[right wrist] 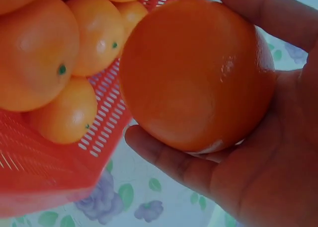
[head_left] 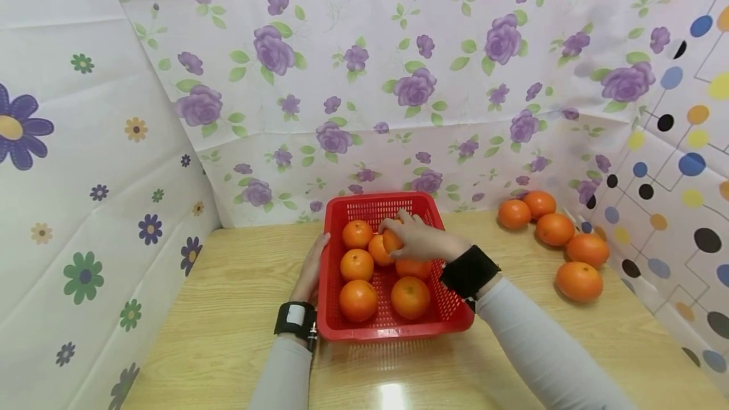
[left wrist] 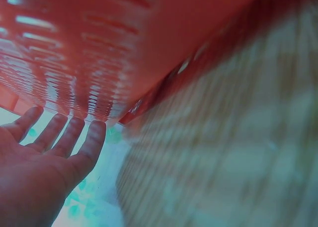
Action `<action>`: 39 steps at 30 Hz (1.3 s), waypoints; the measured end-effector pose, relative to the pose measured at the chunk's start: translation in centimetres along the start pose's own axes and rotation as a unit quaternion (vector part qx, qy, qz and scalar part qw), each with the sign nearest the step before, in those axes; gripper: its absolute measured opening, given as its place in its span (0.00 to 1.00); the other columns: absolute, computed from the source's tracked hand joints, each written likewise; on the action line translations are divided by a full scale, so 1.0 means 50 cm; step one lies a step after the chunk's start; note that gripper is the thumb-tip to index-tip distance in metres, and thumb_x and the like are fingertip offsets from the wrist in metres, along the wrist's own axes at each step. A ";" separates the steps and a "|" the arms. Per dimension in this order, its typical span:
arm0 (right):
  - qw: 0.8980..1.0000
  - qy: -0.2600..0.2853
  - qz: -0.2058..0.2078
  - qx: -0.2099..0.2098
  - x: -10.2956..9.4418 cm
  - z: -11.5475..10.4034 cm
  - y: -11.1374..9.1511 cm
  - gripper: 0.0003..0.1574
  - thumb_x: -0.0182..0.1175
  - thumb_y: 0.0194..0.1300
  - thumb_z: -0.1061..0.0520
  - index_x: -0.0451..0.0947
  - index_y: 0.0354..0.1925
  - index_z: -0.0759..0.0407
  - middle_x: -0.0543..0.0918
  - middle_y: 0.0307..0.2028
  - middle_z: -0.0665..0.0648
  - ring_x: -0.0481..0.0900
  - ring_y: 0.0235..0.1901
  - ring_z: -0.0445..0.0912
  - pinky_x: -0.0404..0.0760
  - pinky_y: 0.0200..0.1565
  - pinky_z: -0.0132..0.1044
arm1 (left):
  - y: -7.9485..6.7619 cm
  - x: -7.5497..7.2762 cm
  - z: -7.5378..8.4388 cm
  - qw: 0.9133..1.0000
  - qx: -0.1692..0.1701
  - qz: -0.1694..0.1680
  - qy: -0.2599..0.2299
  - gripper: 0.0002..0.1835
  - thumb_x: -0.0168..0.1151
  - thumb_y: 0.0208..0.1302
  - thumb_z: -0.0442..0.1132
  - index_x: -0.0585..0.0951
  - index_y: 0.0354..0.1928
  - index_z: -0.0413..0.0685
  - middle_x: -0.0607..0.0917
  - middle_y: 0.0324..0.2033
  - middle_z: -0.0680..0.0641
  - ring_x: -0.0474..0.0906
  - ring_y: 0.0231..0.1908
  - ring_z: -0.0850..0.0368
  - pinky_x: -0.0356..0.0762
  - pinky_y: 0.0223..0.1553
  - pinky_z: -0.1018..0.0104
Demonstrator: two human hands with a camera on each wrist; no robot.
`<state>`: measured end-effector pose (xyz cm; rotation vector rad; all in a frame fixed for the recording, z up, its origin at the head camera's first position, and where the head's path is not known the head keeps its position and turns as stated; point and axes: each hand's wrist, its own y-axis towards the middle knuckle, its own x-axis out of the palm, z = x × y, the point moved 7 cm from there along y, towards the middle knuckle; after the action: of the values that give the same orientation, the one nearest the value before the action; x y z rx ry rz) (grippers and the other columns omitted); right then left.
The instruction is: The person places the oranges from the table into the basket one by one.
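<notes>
One orange point(head_left: 392, 242) is partly hidden by the right hand's fingers point(right wrist: 171, 162).

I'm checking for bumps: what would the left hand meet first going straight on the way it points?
Most likely the red basket: the left hand slants toward its side, already close or touching; exact depth is unclear.

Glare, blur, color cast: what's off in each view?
Head: fairly sharp, white glare on the table near the bottom edge; left wrist: table blurred, basket soft, bluish-green cast beyond the left hand; right wrist: slightly hazy, small highlights on the held orange.
</notes>
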<state>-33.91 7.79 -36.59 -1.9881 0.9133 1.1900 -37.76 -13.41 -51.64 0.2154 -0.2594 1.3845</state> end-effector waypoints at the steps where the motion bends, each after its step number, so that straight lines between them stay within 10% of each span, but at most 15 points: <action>1: 1.000 0.000 -0.003 -0.003 0.003 -0.001 0.001 0.30 0.67 0.73 0.51 0.69 0.68 0.50 0.59 0.72 0.70 0.58 0.71 0.72 0.72 0.66 0.65 | 0.000 0.000 0.000 1.000 0.001 -0.002 0.000 0.34 0.45 0.81 0.61 0.58 0.81 0.59 0.69 0.74 0.46 0.67 0.71 0.45 0.74 0.67 0.48; 39: 0.994 -0.049 -0.090 -0.040 0.096 -0.032 0.030 0.33 0.68 0.67 0.54 0.69 0.67 0.47 0.68 0.54 0.54 0.68 0.54 0.50 0.80 0.56 0.43 | 0.000 0.003 -0.001 1.000 0.004 -0.001 -0.009 0.37 0.49 0.79 0.64 0.58 0.81 0.59 0.67 0.75 0.46 0.65 0.73 0.45 0.67 0.71 0.45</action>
<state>-32.74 4.55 -40.59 -2.0075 0.6328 1.2258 -37.72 -13.25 -51.66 0.2341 -0.2680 1.3827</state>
